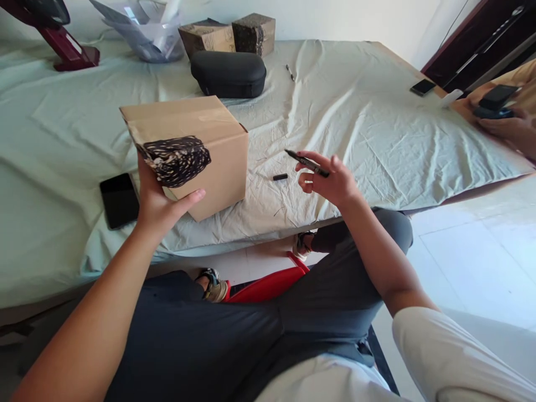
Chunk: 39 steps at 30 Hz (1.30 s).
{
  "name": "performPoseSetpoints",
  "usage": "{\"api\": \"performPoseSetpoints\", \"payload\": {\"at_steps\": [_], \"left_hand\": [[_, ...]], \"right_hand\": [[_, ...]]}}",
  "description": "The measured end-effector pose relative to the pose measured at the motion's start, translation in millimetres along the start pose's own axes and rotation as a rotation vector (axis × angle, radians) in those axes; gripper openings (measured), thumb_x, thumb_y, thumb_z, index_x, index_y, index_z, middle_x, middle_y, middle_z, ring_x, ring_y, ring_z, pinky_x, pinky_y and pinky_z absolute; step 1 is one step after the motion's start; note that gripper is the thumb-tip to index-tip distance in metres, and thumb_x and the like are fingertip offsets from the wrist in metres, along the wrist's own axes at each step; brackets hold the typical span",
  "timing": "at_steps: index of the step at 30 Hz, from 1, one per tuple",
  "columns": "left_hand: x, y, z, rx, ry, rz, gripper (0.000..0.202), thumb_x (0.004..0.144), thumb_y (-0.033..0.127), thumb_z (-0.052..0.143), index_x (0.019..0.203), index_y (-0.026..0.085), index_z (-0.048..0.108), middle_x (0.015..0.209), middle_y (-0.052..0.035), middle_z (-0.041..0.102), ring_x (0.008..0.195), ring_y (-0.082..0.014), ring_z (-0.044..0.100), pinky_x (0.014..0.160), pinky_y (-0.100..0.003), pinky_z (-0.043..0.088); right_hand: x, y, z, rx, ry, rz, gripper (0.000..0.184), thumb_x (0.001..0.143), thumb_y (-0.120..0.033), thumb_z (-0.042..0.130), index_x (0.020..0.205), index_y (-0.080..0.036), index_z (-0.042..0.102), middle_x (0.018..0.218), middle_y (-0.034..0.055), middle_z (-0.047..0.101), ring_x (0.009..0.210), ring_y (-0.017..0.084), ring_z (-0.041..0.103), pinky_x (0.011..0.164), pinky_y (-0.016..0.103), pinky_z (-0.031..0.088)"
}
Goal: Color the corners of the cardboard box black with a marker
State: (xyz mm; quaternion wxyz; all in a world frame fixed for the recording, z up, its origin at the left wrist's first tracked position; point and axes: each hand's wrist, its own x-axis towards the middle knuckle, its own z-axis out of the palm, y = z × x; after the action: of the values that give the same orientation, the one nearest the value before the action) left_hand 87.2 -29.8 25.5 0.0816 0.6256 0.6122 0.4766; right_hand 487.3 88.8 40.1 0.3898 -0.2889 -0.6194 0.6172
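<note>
My left hand (161,204) grips the near left corner of a cardboard box (228,162), thumb on the face turned toward me. Dense black scribble (178,161) covers the upper left part of that face. The box is tilted on the cloth. To its right, my right hand (329,181) holds a black marker (309,163) between its fingers, uncapped tip pointing left toward the box but apart from it. A small black cap (280,177) lies on the cloth between the box and my right hand. Beside my left hand rests a dark phone (119,201).
Behind the box lies a black hard case (228,74), with two marked cardboard boxes (254,34) near the wall. A clear plastic bin (157,42), a dark red stand (69,47) and a pen (290,72) are farther back. At right, another person's hands (508,125) hold a dark device.
</note>
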Motion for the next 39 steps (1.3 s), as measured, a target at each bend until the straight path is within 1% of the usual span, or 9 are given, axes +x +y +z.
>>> {"api": "performPoseSetpoints", "payload": {"at_steps": [2, 5, 8, 10, 15, 23, 28, 32, 39], "left_hand": [[3, -4, 0.3, -0.078, -0.069, -0.053, 0.099, 0.065, 0.064, 0.096, 0.142, 0.014, 0.058, 0.147, -0.0184, 0.067, 0.139, -0.0361, 0.063, 0.126, -0.065, 0.046], [6, -3, 3.5, -0.115, -0.144, -0.136, 0.094, 0.055, 0.068, 0.1, 0.127, 0.017, 0.068, 0.125, -0.0134, 0.077, 0.126, -0.0371, 0.068, 0.122, -0.072, 0.048], [8, 1, 7.5, -0.12, -0.145, -0.185, 0.103, 0.048, 0.07, 0.101, 0.131, 0.018, 0.07, 0.106, -0.0104, 0.078, 0.118, -0.0389, 0.07, 0.121, -0.077, 0.047], [8, 2, 9.4, -0.124, -0.137, -0.197, 0.11, 0.047, 0.07, 0.1, 0.137, 0.017, 0.068, 0.1, -0.0099, 0.078, 0.114, -0.0395, 0.071, 0.119, -0.079, 0.048], [5, 0, 9.5, -0.115, -0.14, -0.165, 0.114, 0.053, 0.066, 0.099, 0.148, 0.016, 0.062, 0.1, -0.0092, 0.078, 0.108, -0.0372, 0.072, 0.116, -0.078, 0.052], [-2, 1, 5.1, -0.119, -0.178, -0.189, 0.097, 0.065, 0.064, 0.094, 0.142, 0.015, 0.063, 0.122, -0.016, 0.079, 0.123, -0.0368, 0.073, 0.12, -0.064, 0.057], [-1, 1, 5.7, -0.142, -0.174, -0.175, 0.089, 0.065, 0.055, 0.094, 0.139, 0.015, 0.063, 0.121, -0.016, 0.08, 0.123, -0.037, 0.075, 0.121, -0.064, 0.056], [0, 1, 6.0, -0.135, -0.182, -0.158, 0.078, 0.068, 0.052, 0.093, 0.13, 0.014, 0.067, 0.123, -0.0171, 0.08, 0.127, -0.0376, 0.074, 0.123, -0.065, 0.054], [0, 2, 7.5, -0.167, -0.188, -0.156, 0.065, 0.067, 0.051, 0.092, 0.116, 0.013, 0.073, 0.127, -0.0199, 0.08, 0.125, -0.0377, 0.075, 0.119, -0.063, 0.058]], "right_hand": [[4, 8, -13, -0.019, 0.013, 0.046, 0.062, 0.091, -0.082, 0.062, 0.117, -0.026, 0.06, 0.105, 0.0059, 0.071, 0.071, 0.016, 0.066, 0.059, 0.03, 0.052], [5, 19, -25, -0.348, 0.156, 0.067, 0.041, 0.096, -0.049, 0.068, 0.127, -0.026, 0.054, 0.102, 0.0036, 0.07, 0.07, 0.016, 0.064, 0.067, 0.032, 0.052], [5, 27, -31, -0.878, 0.118, 0.084, 0.047, 0.1, -0.025, 0.057, 0.147, -0.023, 0.054, 0.108, 0.0099, 0.076, 0.085, 0.023, 0.069, 0.084, 0.039, 0.054], [4, 30, -33, -1.115, 0.042, 0.115, 0.048, 0.101, -0.018, 0.051, 0.148, -0.02, 0.061, 0.118, 0.0156, 0.079, 0.102, 0.029, 0.071, 0.094, 0.044, 0.053], [4, 30, -35, -1.178, -0.027, 0.077, 0.049, 0.093, -0.009, 0.052, 0.136, -0.016, 0.075, 0.134, 0.0168, 0.079, 0.118, 0.031, 0.072, 0.101, 0.041, 0.052], [5, 32, -46, -1.15, 0.011, 0.084, 0.046, 0.081, -0.012, 0.061, 0.121, -0.02, 0.082, 0.111, 0.0104, 0.081, 0.092, 0.025, 0.069, 0.085, 0.038, 0.049], [11, 44, -44, -1.083, -0.028, 0.008, 0.047, 0.08, -0.012, 0.06, 0.121, -0.02, 0.082, 0.104, 0.0092, 0.077, 0.095, 0.027, 0.068, 0.092, 0.041, 0.052], [18, 60, -32, -1.143, -0.042, -0.042, 0.046, 0.086, -0.014, 0.058, 0.125, -0.019, 0.081, 0.116, 0.0147, 0.071, 0.112, 0.032, 0.064, 0.104, 0.048, 0.052], [34, 77, 8, -1.386, 0.027, -0.048, 0.051, 0.104, -0.043, 0.062, 0.148, -0.019, 0.07, 0.144, 0.0224, 0.061, 0.127, 0.042, 0.051, 0.107, 0.059, 0.046]]}}
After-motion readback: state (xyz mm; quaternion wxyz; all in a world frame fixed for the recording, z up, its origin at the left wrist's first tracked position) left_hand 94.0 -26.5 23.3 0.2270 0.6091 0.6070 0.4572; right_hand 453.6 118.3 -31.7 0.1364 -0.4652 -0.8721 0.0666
